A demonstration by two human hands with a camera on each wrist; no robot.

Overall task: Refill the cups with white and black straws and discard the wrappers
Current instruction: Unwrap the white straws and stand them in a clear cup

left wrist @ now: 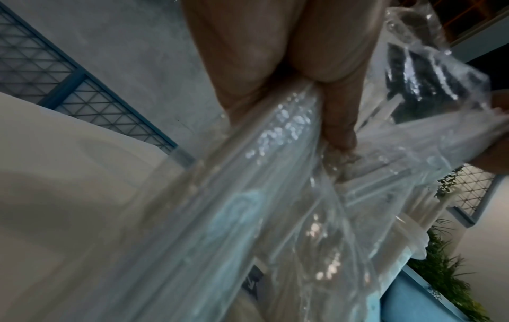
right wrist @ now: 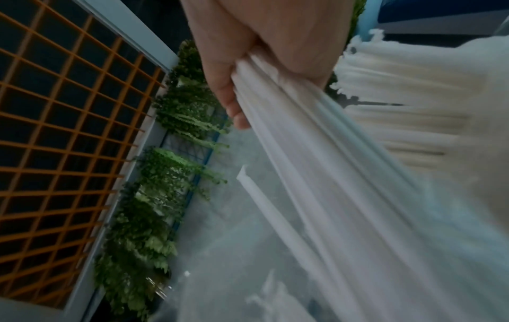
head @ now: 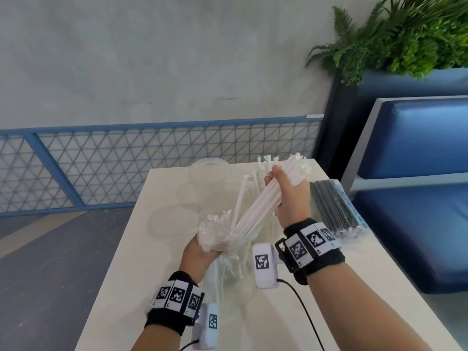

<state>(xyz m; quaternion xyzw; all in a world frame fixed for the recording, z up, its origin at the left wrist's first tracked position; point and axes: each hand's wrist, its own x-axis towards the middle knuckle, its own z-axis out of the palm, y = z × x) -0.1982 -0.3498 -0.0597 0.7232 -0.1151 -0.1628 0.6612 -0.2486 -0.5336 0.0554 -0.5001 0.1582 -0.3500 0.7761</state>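
Observation:
A thick bundle of white straws (head: 255, 206) slants up over the white table (head: 131, 269). My right hand (head: 288, 196) grips its upper part, the fingers curled round the straws (right wrist: 330, 174). My left hand (head: 197, 252) holds the lower end, still inside the clear plastic wrapper (head: 228, 272), which hangs down towards the table. In the left wrist view my fingers (left wrist: 338, 122) pinch the crinkled wrapper (left wrist: 248, 217). A pack of black straws (head: 334, 206) in its own clear wrapper lies on the table to the right. A clear cup (head: 209, 171) stands at the table's far end.
Another clear round cup or lid (head: 172, 221) lies on the table left of the straws. A blue padded bench (head: 417, 160) runs along the right side. A blue mesh railing (head: 152, 160) and a planter with ferns (head: 405, 34) stand beyond the table.

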